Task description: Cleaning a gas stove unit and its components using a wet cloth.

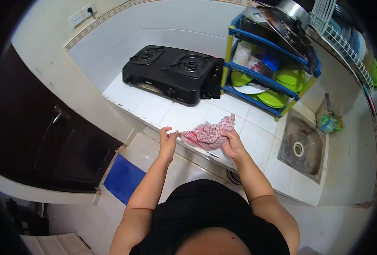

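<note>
Cloth (209, 136): one, thin, checked red and white, with a red band toward its left end. Bunched, not folded flat. Location: over the front edge of the counter (256, 142), between the two hands; whether its underside touches the tiles cannot be told.

Handling (judged): light, limp, not fragile, unlikely to slip from bare fingers; wet or dry not evident. Would sag wherever unsupported. Best taken by two corners for spreading, or by the gathered middle for carrying as a wad.

Left hand (167, 141): at the cloth's left tip, fingers bent, thumb and a finger apparently pinching that corner; the rest of the hand loosely curled. Cloth lies to its right.

Right hand (233, 143): closed on the cloth's right side, thumb uppermost, a tuft standing up beyond the grip. Cloth lies to its left.

Surroundings: black stove (165, 74), beyond and left; rack (270, 78) of dishes, beyond and right; sink (289, 146), farther right.
</note>
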### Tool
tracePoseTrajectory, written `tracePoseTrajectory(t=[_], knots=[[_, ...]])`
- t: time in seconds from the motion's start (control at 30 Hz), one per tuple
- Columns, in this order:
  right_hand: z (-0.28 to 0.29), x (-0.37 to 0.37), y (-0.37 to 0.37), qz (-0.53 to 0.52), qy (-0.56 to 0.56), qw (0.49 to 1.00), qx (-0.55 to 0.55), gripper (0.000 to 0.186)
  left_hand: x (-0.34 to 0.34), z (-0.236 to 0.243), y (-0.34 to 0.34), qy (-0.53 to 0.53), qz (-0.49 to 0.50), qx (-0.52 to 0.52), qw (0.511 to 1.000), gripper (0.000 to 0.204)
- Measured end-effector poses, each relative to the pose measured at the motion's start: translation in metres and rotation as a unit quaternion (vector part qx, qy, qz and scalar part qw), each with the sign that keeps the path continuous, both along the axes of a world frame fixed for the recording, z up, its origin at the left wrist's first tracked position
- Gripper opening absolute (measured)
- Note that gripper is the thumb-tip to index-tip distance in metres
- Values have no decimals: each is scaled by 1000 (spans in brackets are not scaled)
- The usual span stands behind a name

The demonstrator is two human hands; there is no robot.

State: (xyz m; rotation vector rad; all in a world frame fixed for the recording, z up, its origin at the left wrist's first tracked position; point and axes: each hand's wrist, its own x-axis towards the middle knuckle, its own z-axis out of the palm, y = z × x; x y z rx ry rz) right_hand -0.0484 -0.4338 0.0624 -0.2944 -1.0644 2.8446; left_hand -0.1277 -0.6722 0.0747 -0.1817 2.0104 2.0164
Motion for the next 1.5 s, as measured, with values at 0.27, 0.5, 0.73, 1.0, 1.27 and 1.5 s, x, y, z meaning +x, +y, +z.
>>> tracePoseTrajectory(t=[0.27,0.5,0.73,1.0,1.27,1.5], knots=[[43,-40,-52,231,-49,970,51,41,-6,41,-27,145,-212,-36,966,60],[60,-89,-70,322,99,875,347,42,-38,59,-32,27,-190,91,977,76],[75,-138,-63,284,140,888,334,43,-97,87,-9,59,-255,85,961,62],[57,-194,-38,164,143,882,417,39,-183,76,-4,88,-212,84,970,20],[46,-214,-23,106,-38,787,606,24,-261,85,-25,117,-261,124,950,19],[77,-213,-48,-71,-51,843,531,15,-327,76,-70,91,-316,155,932,27]])
